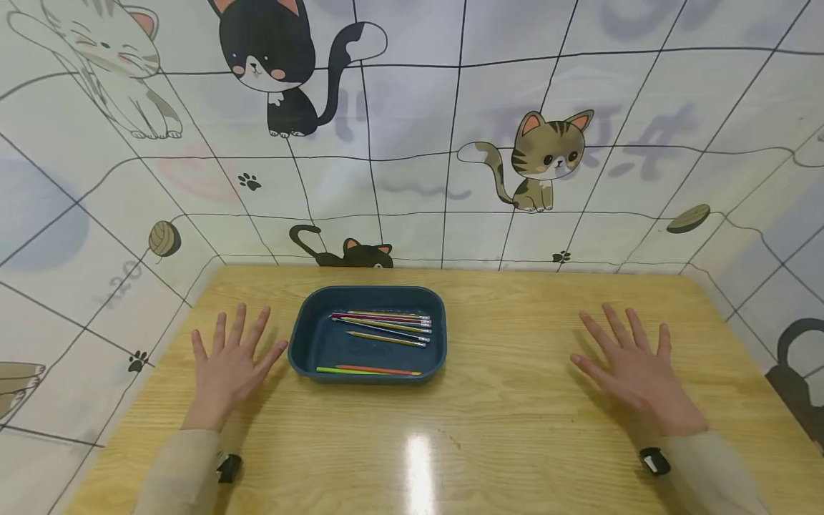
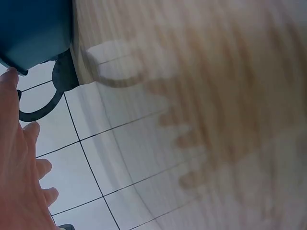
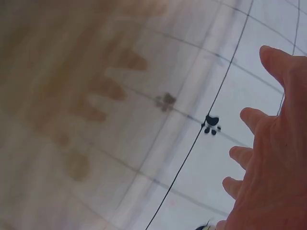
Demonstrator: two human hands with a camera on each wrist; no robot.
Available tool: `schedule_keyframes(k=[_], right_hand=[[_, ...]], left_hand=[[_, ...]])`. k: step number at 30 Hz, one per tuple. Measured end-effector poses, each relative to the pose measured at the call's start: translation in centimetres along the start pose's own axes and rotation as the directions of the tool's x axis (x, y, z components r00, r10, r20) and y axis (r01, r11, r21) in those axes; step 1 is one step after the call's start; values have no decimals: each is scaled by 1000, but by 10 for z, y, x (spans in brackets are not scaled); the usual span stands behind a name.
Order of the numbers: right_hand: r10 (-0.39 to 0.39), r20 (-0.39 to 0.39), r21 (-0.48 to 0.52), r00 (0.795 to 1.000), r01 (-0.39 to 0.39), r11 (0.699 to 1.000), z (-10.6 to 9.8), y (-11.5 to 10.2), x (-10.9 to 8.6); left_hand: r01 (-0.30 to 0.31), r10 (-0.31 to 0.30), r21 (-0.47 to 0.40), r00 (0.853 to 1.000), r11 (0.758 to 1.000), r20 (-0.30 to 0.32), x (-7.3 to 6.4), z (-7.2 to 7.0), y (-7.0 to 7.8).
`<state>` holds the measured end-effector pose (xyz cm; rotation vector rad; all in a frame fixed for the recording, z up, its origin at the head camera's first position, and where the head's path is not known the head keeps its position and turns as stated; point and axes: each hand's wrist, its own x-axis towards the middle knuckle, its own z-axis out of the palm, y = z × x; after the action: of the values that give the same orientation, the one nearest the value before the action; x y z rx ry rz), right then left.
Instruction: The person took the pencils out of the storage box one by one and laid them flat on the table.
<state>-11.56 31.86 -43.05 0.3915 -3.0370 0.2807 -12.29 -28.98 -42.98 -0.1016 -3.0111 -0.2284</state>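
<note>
A dark blue tray [image 1: 367,292] stands on the wooden table left of centre. Inside it, several pencils with silvery ends [image 1: 386,325] lie in a loose bundle toward the back. An orange pencil [image 1: 380,370] and a green pencil [image 1: 341,370] lie along its front wall. My left hand [image 1: 228,361], fingers spread, is just left of the tray; its thumb points at the tray's side. Far to the right, my right hand [image 1: 634,368] is spread over the table with nothing in it. Both wrist views show the hands' reflections in the glossy tabletop.
The wooden table [image 1: 502,415] reaches back to a white cloth wall [image 1: 412,186] printed with cats and grid lines, which also closes both sides. Black wrist cameras [image 1: 655,461] sit at both sleeves. A bright light reflection falls on the table's front middle.
</note>
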Motion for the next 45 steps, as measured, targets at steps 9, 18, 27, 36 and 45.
schedule_keyframes(k=[9,18,27,36,45], right_hand=[[-98,8,8,995,98,995,-4,-27,27],[-228,70,12,971,228,974,-1,-47,39],[-350,78,36,933,349,937,8,-69,49],[-472,-18,51,882,472,880,12,-90,64],[-562,-148,67,814,575,815,6,-112,83]], left_hand=[[-12,12,-32,1000,999,20,6,0,2],[-105,125,-231,989,967,78,10,-8,22],[-126,231,-413,949,902,214,10,-9,37],[-135,271,-473,934,871,233,11,-2,39],[-123,270,-497,934,859,234,17,-3,40]])
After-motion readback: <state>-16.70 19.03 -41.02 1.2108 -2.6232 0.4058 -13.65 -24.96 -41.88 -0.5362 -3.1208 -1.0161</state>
